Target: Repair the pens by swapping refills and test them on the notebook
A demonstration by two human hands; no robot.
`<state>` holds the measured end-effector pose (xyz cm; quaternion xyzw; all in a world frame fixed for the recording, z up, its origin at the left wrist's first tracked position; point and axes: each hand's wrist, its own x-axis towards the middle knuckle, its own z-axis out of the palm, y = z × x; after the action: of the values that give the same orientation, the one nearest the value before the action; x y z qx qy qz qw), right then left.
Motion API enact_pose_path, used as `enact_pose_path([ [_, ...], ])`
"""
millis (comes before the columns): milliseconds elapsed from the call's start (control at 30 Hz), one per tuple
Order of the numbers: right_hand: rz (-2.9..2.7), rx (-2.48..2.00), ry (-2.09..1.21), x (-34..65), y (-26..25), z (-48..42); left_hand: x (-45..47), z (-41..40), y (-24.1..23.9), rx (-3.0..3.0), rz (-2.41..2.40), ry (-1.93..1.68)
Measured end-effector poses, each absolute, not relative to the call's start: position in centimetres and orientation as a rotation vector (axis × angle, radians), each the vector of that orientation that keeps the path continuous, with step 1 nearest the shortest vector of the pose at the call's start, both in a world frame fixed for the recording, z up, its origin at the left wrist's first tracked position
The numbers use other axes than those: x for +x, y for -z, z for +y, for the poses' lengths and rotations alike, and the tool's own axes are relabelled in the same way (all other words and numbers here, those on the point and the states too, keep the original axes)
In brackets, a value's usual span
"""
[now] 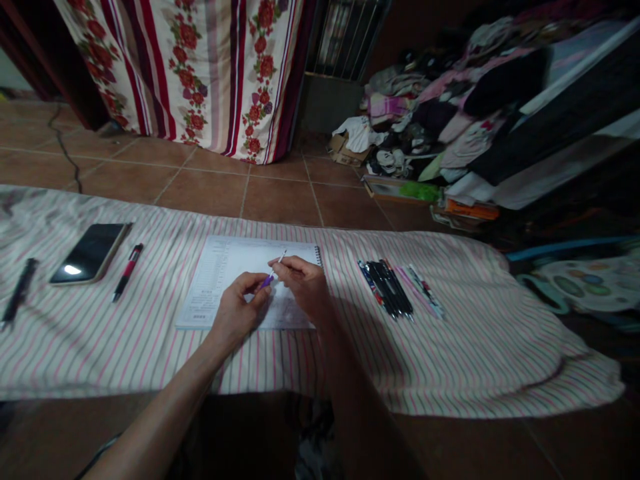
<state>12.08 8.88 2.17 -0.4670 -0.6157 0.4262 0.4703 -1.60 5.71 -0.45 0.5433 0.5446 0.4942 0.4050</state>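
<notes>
- Cardboard box [347, 155], on the floor by the clothes pile; white cloth [357, 133] draped over its top, any further contents hidden.
- Shallow tray [381, 189], light-rimmed, on the floor; bright green item [420, 191] at its right end, kind unclear.
- Striped cloth [475, 340], pink, grey and white, covering the long low work surface.
- Spiral notebook [250, 257], lying flat at centre, wire binding on its right edge, printed matter down its left side.
- Row of pens [387, 290], laid side by side right of the notebook; mostly black, with patterned and pink ones at the ends.
- Smartphone [90, 253], dark-screened, at left; red-and-black pen [129, 272] just beside it; black pen [19, 291] farther left.
- Room: brown tiled floor [200, 190], floral striped curtain [215, 73], barred window [345, 40], clothes pile [440, 113] at right.
- Left hand [243, 300]: thumb and fingers closed on a purple pen part [266, 282], above the notebook.
- Right hand [303, 283]: fingertips pinched narrow around a slim white pen piece [281, 258], its end projecting up beyond them.
- Purple and white parts lie in line between the two hands; whether joined, cannot be told.
</notes>
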Motion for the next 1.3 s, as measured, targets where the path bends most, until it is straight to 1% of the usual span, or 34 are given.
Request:
enact_pose_path([
  [467, -1.597, -1.086, -0.999, 12.1, -1.6, 8.8, -1.6, 5.7, 0.5, 1.359, 1.392, -1.251],
  [800, -1.509, -1.123, -1.066, 12.5, -1.0, 9.0, -1.3, 5.9, 0.8, 1.333, 1.352, -1.29],
  [967, -1.468, -1.122, -1.023, 12.8, -1.5, 8.8, -1.1, 5.9, 1.0, 1.326, 1.363, -1.284],
  [1133, -1.44, -1.099, -0.89, 13.0, -1.9, 8.6, -1.0, 5.9, 1.4, 1.336, 1.413, -1.245],
  [1300, -1.399, -1.166, -0.8, 13.3, -1.7, 8.7, -1.0, 6.0, 1.9, 1.349, 1.445, -1.198],
])
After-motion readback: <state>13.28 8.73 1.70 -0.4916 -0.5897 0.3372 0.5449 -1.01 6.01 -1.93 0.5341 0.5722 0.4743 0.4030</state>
